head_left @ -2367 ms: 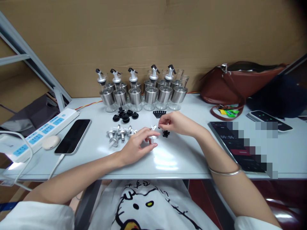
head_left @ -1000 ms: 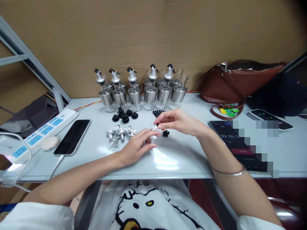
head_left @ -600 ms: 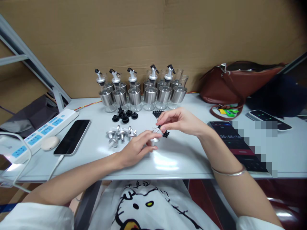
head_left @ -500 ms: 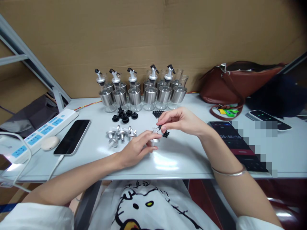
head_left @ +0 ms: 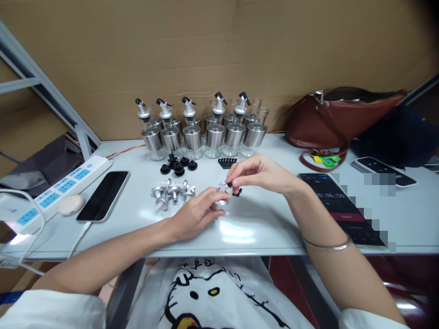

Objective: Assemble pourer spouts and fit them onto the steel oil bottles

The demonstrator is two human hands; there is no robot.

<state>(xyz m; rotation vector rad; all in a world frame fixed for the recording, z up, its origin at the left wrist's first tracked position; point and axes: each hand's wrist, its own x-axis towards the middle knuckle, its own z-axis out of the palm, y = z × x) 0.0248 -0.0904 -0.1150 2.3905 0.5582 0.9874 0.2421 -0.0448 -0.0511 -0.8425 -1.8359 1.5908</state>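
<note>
My left hand (head_left: pixel 200 211) grips a silver pour spout (head_left: pixel 222 202) between thumb and fingers, just above the table. From the right, my right hand (head_left: pixel 262 174) pinches a small black flap lever (head_left: pixel 229 184) at the spout's tip. Whether the lever is seated on the spout cannot be made out. Partly behind the right fingertips lie tiny black caps (head_left: pixel 239 192). More silver spouts (head_left: pixel 174 192) lie in a heap left of my left hand. Behind them sit several black ribbed stoppers (head_left: pixel 179 169), and a row of black levers (head_left: pixel 227 162) lies beyond my right hand.
Glass-and-steel oil bottles (head_left: pixel 215 135) stand along the cardboard back wall, several topped with spouts. At left are a power strip (head_left: pixel 58 192), a round white case (head_left: pixel 72 205) and a phone (head_left: pixel 104 196). A brown bag (head_left: pixel 308 123) and a timer phone (head_left: pixel 336 201) are at right.
My right fingers have shifted slightly, and the black lever now lies flatter against the spout's tip. My left hand keeps its hold on the spout.
</note>
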